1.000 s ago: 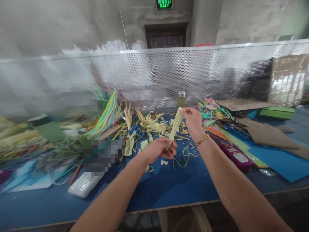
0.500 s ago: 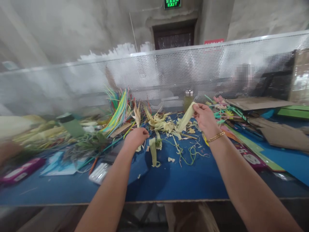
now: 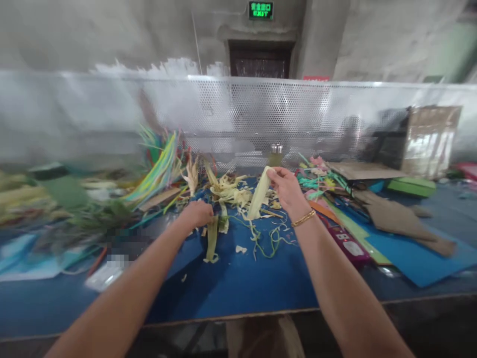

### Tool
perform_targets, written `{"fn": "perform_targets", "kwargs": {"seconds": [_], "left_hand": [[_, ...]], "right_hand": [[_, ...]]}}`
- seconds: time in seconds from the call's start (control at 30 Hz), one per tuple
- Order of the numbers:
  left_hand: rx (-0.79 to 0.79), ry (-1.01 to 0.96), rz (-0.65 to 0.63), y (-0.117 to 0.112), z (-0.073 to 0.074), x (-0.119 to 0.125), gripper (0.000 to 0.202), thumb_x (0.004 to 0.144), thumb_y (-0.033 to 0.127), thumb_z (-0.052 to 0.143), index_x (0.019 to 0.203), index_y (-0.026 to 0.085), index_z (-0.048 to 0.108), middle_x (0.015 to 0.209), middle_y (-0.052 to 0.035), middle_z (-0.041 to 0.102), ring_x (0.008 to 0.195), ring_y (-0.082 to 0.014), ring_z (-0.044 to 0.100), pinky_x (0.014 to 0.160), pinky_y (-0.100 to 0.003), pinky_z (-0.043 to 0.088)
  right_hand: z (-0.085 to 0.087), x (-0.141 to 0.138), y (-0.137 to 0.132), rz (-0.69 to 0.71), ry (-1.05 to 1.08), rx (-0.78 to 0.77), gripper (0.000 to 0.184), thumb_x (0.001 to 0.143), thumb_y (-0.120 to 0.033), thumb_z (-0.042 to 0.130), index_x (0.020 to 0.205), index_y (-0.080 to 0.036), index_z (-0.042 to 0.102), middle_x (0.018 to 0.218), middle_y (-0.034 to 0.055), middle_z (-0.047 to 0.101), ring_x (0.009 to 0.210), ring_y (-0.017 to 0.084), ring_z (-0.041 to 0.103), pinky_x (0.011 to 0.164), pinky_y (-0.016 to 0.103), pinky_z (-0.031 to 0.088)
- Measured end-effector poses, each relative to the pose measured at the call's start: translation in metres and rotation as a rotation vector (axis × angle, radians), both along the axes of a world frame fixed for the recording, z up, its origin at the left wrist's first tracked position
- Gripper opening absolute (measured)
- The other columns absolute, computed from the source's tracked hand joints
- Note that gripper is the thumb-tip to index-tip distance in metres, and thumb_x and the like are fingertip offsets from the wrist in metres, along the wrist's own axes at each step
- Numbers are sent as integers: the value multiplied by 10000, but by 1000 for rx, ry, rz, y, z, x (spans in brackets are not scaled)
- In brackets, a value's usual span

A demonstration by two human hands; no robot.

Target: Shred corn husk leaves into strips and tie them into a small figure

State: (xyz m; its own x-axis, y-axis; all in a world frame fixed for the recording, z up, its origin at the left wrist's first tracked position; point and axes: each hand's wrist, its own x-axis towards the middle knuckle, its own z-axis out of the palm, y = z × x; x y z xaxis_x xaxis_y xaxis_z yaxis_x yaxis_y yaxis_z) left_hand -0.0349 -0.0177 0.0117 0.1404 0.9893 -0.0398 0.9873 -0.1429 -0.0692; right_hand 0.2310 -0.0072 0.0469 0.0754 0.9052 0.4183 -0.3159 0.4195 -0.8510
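Blue tabletop [image 3: 231, 298] spreads before a perforated metal screen [image 3: 283, 112]. Centrally slants a flat, pale yellow-green husk-like strip [image 3: 259, 195], its top end pinched in your right hand [image 3: 286, 188]. Your left hand [image 3: 199, 214] has released it within the last second, so the right alone carries it; leftward, the left curls at a dull green flat strip [image 3: 211, 241], grip unclear.

Open passage over near blue tabletop [image 3: 238, 293], pale scraps [image 3: 238, 197] crowding beyond, perforated panel [image 3: 276, 109] across back
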Motion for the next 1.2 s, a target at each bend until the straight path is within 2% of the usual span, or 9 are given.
{"fn": "perform_targets", "kwargs": {"seconds": [0.1, 0.17, 0.33, 0.4, 0.5, 0.63, 0.8, 0.97, 1.2], "left_hand": [[-48, -82, 13, 3, 1, -7, 191, 669, 237, 634, 835, 203, 724, 850, -69, 712, 785, -215, 631, 698, -284, 442], [-50, -237, 37, 4, 5, -16, 153, 665, 224, 615, 785, 197, 706, 802, -49, 707, 724, -190, 628, 629, -257, 428], [172, -587, 43, -6, 25, -29, 179, 645, 297, 631, 781, 192, 679, 757, -28, 698, 695, -180, 615, 609, -257, 425], [269, -718, 25, -16, 36, -21, 229, 667, 365, 627, 799, 188, 687, 752, -33, 697, 696, -188, 611, 624, -275, 432], [326, -961, -33, -33, 50, 5, 239, 675, 350, 630, 821, 174, 700, 783, -37, 709, 716, -178, 614, 684, -284, 449], [389, -1119, -50, -45, 59, 40, 274, 689, 341, 629, 867, 156, 725, 798, -42, 717, 726, -178, 618, 685, -286, 455], [338, -1112, -116, -51, 58, 56, 282, 713, 318, 625, 919, 157, 729, 855, -56, 727, 788, -193, 641, 683, -280, 461], [331, -1137, -147, -48, 50, 50, 254, 712, 319, 635, 882, 148, 714, 801, -54, 716, 730, -173, 627, 665, -274, 459], [213, -1328, -124, -47, 45, 46, 258, 691, 334, 682, 873, 164, 747, 817, -46, 724, 743, -174, 626, 716, -291, 466]], "right_hand": [[-1, -3, -1, 26, -7, 12, 280, 616, -397, 790, 765, -213, 640, 690, -27, 592, 623, 96, 523, 617, 253, 442], [-2, -4, -1, 57, -35, 3, 283, 611, -394, 797, 758, -209, 643, 693, -23, 597, 626, 97, 524, 623, 255, 445], [-1, -11, -11, 173, -166, -34, 300, 613, -408, 787, 759, -198, 631, 711, -13, 619, 645, 106, 537, 650, 267, 463], [1, -19, -21, 220, -223, -29, 279, 628, -390, 777, 756, -197, 621, 726, -13, 624, 664, 106, 544, 686, 276, 472], [4, -34, -38, 294, -323, -3, 228, 655, -352, 763, 743, -202, 614, 740, -4, 632, 681, 115, 550, 713, 292, 476], [5, -52, -56, 359, -389, 40, 192, 682, -358, 742, 718, -209, 627, 726, 3, 638, 669, 123, 547, 695, 299, 473], [3, -55, -57, 247, -402, 120, 196, 675, -380, 742, 701, -205, 658, 713, 0, 640, 658, 119, 542, 681, 293, 455], [-2, -49, -45, 137, -465, 161, 209, 670, -373, 743, 727, -193, 655, 692, -2, 625, 619, 112, 522, 616, 276, 432], [-4, -48, -41, 29, -466, 182, 338, 631, -332, 765, 868, -215, 553, 695, -20, 612, 638, 125, 559, 630, 287, 444]]}}
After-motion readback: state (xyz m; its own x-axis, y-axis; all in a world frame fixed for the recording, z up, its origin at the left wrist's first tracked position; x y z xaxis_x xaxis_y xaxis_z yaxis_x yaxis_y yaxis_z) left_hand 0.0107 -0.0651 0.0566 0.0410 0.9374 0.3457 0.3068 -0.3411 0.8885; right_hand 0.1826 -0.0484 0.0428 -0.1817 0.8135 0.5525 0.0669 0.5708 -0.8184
